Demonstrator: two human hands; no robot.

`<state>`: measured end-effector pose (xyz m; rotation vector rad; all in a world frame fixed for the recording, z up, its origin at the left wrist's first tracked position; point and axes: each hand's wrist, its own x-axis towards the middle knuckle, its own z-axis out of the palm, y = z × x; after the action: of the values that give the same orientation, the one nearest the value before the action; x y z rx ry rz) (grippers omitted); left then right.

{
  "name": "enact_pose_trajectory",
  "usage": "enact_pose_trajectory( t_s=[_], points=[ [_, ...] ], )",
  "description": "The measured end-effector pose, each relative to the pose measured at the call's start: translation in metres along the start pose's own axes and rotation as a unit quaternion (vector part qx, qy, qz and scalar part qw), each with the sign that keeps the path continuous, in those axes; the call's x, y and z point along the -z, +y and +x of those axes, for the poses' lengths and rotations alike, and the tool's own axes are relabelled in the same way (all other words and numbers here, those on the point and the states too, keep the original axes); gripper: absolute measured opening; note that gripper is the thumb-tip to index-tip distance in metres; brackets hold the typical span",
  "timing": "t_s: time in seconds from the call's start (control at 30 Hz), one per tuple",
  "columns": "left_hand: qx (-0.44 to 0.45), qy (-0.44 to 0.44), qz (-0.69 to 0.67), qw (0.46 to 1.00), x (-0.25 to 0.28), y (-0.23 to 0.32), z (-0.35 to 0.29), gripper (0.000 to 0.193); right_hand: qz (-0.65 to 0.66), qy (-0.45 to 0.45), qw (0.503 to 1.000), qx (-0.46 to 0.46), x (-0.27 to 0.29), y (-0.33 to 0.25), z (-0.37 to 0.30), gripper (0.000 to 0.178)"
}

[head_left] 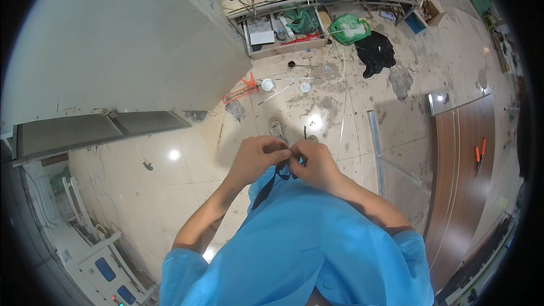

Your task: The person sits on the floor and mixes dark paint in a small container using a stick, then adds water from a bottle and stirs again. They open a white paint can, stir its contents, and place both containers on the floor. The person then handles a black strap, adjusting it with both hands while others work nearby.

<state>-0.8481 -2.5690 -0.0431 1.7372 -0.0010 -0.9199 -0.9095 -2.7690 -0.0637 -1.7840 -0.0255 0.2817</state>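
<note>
In front of my blue shirt (317, 221), my two hands meet at the fingertips. My left hand (258, 158) is closed, thumb and fingers pinching a black strap (264, 191). Right beside it, my right hand (317, 161) is closed too, its fingers pressed together on the same dark strap. Loops of the strap hang below the fingers, and a loose end trails down to the left over the shirt. The part between the fingertips is mostly hidden. My shoe (276, 128) shows on the floor just beyond the hands.
An orange caulking gun (241, 90), a white cup (268, 85) and thin sticks lie on the tiled floor ahead. Beyond stand an open drawer (286, 48) and a cluttered bench. Wooden panels (462, 175) with orange-handled pliers (480, 153) lie right; a large grey panel (107, 39) stands left.
</note>
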Motion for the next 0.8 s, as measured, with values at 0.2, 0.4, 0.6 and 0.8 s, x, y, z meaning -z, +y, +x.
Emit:
enact_pose_trajectory(
  t_s=[0.2, 0.4, 0.6, 0.8],
  points=[
    [-0.029, 0.067, 0.058, 0.996, -0.015, -0.006, -0.005, 0.028, -0.084, 0.099, 0.988, 0.085, -0.014, 0.01, -0.003, 0.014],
    [-0.085, 0.135, 0.078, 0.984, -0.033, -0.012, -0.025, 0.022, -0.052, 0.128, 0.989, 0.062, -0.017, 0.016, -0.005, 0.012],
    [-0.119, 0.157, 0.05, 0.979, -0.031, -0.014, -0.028, 0.017, 0.017, 0.09, 0.993, -0.073, -0.014, 0.01, 0.001, 0.012],
    [-0.107, 0.074, 0.103, 0.986, -0.004, -0.003, -0.018, 0.02, -0.089, -0.003, 0.992, 0.084, 0.007, -0.001, 0.013, 0.016]
  ],
)
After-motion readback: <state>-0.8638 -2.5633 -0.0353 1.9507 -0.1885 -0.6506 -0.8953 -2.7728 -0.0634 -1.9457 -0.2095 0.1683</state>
